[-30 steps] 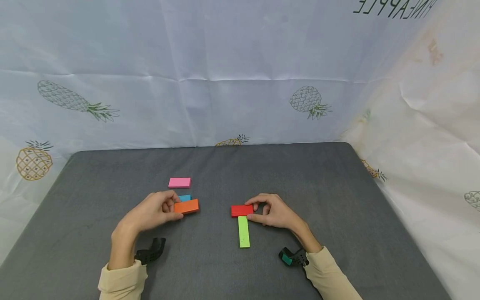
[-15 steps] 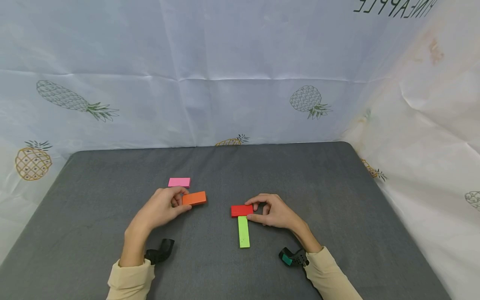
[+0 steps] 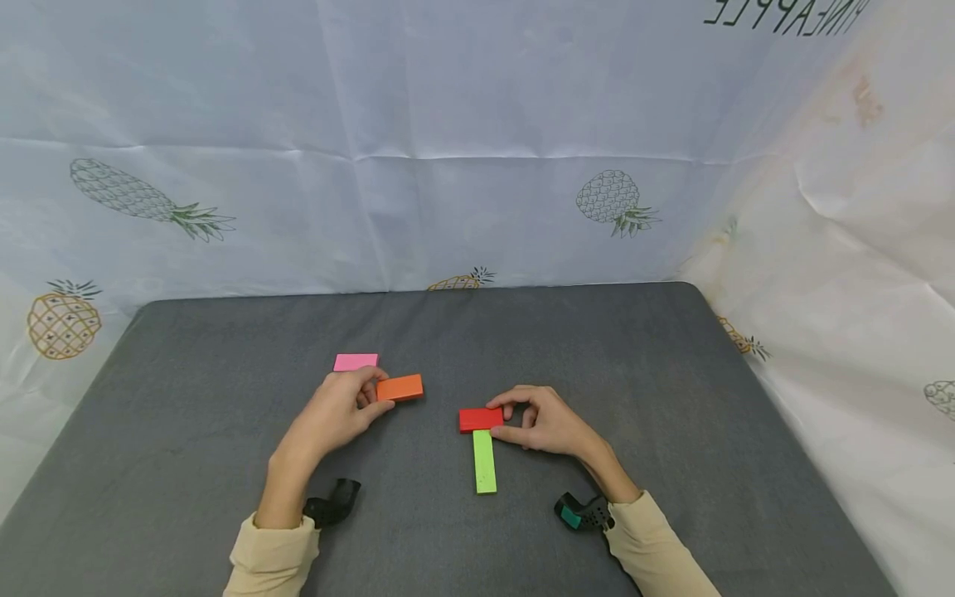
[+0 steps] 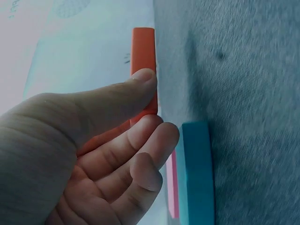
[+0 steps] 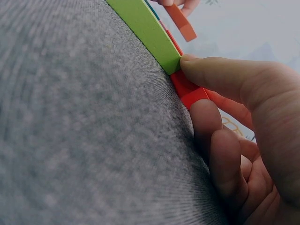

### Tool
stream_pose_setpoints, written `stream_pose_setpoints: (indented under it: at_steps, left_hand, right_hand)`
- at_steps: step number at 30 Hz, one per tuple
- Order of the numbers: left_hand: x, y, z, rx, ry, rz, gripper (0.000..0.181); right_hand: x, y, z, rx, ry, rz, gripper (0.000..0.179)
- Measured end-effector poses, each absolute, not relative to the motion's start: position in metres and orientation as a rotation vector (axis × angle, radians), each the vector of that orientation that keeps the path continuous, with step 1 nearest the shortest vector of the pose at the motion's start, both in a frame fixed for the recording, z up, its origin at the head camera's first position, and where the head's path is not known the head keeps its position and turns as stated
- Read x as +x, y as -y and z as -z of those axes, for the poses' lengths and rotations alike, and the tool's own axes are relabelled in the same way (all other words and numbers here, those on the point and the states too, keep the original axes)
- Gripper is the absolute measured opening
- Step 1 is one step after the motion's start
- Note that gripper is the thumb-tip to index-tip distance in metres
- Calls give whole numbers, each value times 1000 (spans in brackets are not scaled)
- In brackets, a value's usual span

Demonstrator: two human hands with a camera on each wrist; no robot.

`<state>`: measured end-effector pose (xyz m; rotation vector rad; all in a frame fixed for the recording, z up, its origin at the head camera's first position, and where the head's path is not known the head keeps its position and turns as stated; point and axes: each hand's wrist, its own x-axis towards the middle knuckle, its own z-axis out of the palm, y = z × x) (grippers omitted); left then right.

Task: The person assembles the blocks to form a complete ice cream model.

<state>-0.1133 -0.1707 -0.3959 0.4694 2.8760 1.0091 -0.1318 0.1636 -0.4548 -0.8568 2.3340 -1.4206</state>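
My left hand pinches one end of an orange block, held above the table in the left wrist view. On the cloth, my right hand holds the right end of a red block between thumb and fingers. A lime-green block lies lengthwise toward me, its far end against the red block's near side, like a T. Beyond the left hand is a pink block. A blue block shows below the left fingers in the left wrist view; the hand hides it in the head view.
A dark grey cloth covers the table. Behind it hangs a white curtain with printed pineapples, and another part of it runs along the right side. Each wrist wears a black camera mount.
The left hand has carried the orange block to the right and away from me, now covering the blue block in the head view. The right hand, red block and lime-green block stay put.
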Motion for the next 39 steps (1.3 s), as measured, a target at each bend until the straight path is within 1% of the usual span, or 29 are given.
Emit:
stream_pose_setpoints:
  at_steps: [16,39]
  left_hand:
    - [-115,145,402,397,-2862,-994,31]
    - [-114,114,420,392,-2863,-1027,34]
  right_hand:
    - [-133,-163,454,-842,-2340,1404,29]
    - [-133,-163,453,-826,-2342,1392,29]
